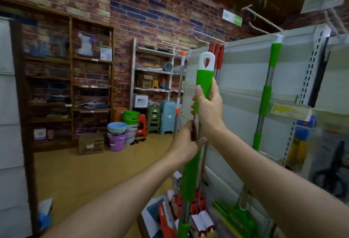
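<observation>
Found open passage left of the held mop handle point(203, 83), above bare floor point(85, 171). Was hemmed in on the right by the white shelf panel point(241, 79), just behind the handle. Met red-handled mops point(217, 56) close behind, an orange-tipped pole point(179, 86) near on the left, and a hanging green mop point(266, 96) farther right. Was crowded below by boxed goods point(166, 217). Noted buckets point(117, 135) well apart across the floor.

The long mop pole with green sleeves point(203, 80) has matt, finely textured grips, its white loop cap point(206, 61) smooth glossy plastic. The hanging green-sleeved pole point(268, 76) shows polished bare metal. The stacked pastel buckets point(117, 135) are smooth plastic; the dark open shelving point(70, 86) is matt wood
</observation>
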Demonstrator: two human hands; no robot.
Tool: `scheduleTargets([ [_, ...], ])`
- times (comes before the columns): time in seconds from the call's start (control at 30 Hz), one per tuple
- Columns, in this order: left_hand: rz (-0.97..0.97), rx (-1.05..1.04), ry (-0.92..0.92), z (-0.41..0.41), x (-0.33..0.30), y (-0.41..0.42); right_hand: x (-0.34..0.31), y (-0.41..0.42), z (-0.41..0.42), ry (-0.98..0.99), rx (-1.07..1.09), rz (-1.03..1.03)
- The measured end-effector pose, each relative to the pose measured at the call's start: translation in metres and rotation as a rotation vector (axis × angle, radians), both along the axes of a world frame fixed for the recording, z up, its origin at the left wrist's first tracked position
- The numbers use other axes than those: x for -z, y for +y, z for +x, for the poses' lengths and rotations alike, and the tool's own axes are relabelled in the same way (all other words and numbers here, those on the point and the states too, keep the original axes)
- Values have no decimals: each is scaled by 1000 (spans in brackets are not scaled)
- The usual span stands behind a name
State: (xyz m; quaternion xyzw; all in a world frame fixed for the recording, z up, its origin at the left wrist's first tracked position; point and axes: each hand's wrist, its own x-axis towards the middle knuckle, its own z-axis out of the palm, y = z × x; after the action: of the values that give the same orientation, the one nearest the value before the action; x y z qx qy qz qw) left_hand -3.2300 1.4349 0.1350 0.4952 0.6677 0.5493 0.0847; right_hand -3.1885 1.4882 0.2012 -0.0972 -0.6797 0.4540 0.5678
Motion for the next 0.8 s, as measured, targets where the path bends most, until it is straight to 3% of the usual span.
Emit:
scheduleTargets([
  [0.43, 79, 460, 20, -136, -15, 134, -16, 117, -110, 34, 373, -30],
  [0.8, 109, 825, 6, -145, -33, 233, -39, 176, -100, 12, 615, -24],
])
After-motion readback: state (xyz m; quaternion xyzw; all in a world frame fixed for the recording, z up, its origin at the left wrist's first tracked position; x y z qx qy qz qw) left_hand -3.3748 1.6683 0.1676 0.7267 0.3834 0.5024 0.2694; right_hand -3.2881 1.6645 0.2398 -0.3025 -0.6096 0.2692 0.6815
